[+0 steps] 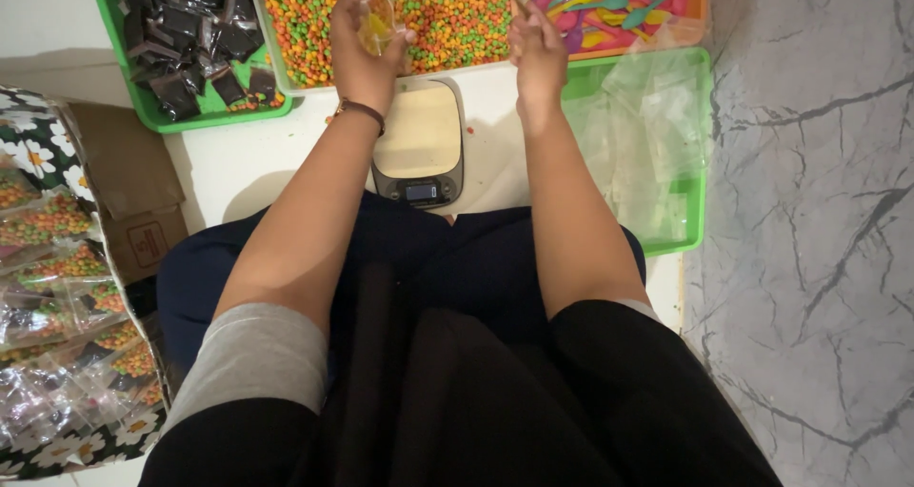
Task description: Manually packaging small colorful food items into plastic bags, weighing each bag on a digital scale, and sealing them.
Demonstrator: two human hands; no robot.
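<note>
A: The small clear bag (378, 22), partly filled with yellow and orange bits, is in the left hand (362, 49), held up over the near edge of the tray of coloured pellets (447, 11).

B: How is the grip on it?

A: The left hand's fingers are curled and pressed around the bag. The right hand (538, 54) is raised over the gap between the pellet tray and the tray of coloured plastic spoons (619, 6); its fingertips are drawn together, but I cannot tell whether they pinch anything.

B: What lies around?

A: A kitchen scale (419, 144) sits on the white surface (238, 159) below both hands. A green tray of dark sachets (186, 30) is left, a green tray of clear bags (647, 135) right, and filled packets (57, 258) are piled at far left.
</note>
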